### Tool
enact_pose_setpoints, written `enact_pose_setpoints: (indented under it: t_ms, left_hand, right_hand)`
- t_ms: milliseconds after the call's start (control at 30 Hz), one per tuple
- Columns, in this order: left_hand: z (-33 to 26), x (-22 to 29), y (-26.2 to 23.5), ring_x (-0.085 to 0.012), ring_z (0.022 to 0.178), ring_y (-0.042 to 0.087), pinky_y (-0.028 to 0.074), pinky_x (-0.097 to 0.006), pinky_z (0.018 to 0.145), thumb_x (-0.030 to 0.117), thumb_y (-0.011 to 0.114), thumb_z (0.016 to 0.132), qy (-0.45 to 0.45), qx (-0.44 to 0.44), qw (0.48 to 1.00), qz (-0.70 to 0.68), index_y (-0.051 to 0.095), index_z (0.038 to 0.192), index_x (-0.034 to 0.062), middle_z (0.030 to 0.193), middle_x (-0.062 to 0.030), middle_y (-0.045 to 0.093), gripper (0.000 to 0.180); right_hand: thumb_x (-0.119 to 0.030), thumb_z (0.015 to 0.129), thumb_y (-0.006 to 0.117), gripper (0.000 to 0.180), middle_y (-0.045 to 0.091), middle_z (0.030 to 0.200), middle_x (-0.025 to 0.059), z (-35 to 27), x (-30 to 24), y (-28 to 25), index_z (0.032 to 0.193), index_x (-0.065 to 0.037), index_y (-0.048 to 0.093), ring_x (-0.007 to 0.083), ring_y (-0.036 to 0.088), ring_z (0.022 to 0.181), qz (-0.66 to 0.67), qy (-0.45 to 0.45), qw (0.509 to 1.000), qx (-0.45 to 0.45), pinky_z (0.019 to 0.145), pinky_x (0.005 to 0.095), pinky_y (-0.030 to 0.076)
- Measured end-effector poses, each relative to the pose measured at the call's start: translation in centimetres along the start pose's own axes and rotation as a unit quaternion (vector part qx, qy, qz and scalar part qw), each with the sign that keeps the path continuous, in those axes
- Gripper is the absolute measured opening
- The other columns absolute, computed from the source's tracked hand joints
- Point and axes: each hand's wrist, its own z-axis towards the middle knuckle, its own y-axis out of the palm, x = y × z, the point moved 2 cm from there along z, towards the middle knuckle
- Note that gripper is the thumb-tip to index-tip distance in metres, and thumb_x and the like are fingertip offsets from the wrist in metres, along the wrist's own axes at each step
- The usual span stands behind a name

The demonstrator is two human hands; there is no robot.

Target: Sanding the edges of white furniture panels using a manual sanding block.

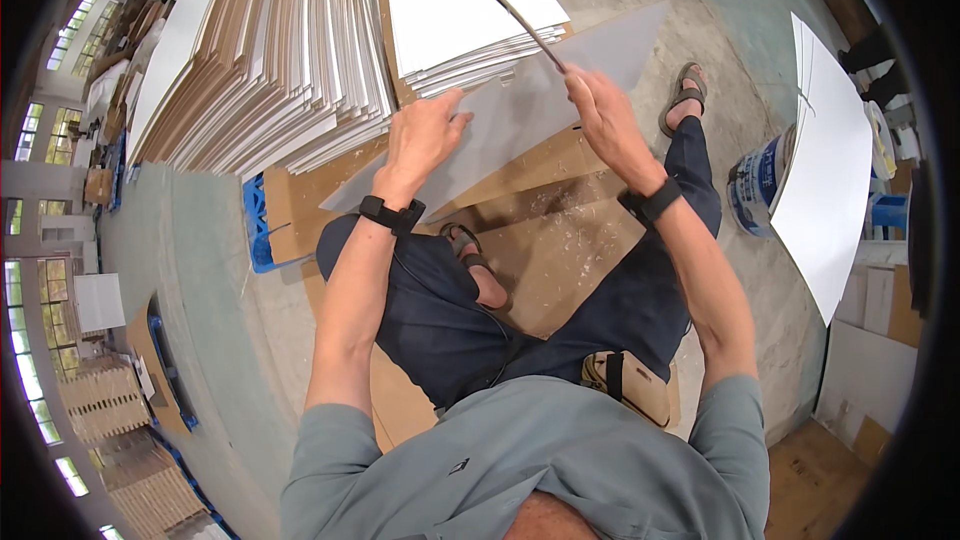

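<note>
My left hand (425,138) is over the left part of a large grey sheet (500,145), its thumb and fingers apart, with nothing visible between them. Whether it touches the sheet is hard to tell. The grey sheet slants across in front of my knees, above brown cardboard (575,250). My right hand (606,118) is closed on one end of a long, thin, dark blade-like tool (510,10). The tool points up and left, over a stack of white sheets (465,5); its exact kind is unclear.
A tall fanned stack of white-and-brown boards (270,65) stands at the far left, on a blue pallet (262,225). A white board (830,175) leans at a bucket (752,185) on the right. Small scraps lie on the cardboard between my feet.
</note>
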Motion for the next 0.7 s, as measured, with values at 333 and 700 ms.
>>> enact_pose_setpoints:
  t_ms: [333, 700]
  left_hand:
    - [0.3, -0.1, -0.1, -0.0433, 0.081, 0.069, 0.055, -0.053, 0.072, 0.031, 0.069, 0.095, -0.008, -0.011, 1.0, -0.003, 0.065, 0.113, 0.0094, 0.074, -0.0204, 0.068, 0.028]
    - [-0.1, 0.2, -0.1, -0.0439, 0.079, 0.068, 0.054, -0.053, 0.07, 0.031, 0.07, 0.094, 0.007, 0.005, 1.0, 0.003, 0.064, 0.108, 0.0078, 0.073, -0.0206, 0.068, 0.027]
  right_hand:
    - [-0.031, 0.111, 0.044, 0.042, 0.067, 0.092, 0.0179, -7.2, 4.1, 0.9, 0.125, 0.003, 0.064, 0.0309, 0.065, 0.087, 0.005, 0.052, 0.995, -0.08, 0.082, 0.0392, 0.05]
    - [-0.042, 0.11, 0.043, 0.053, 0.06, 0.074, 0.0137, 2.3, 2.3, -1.5, 0.099, 0.004, 0.068, 0.0265, 0.059, 0.073, 0.107, 0.204, 0.97, -0.075, 0.073, 0.0397, 0.049]
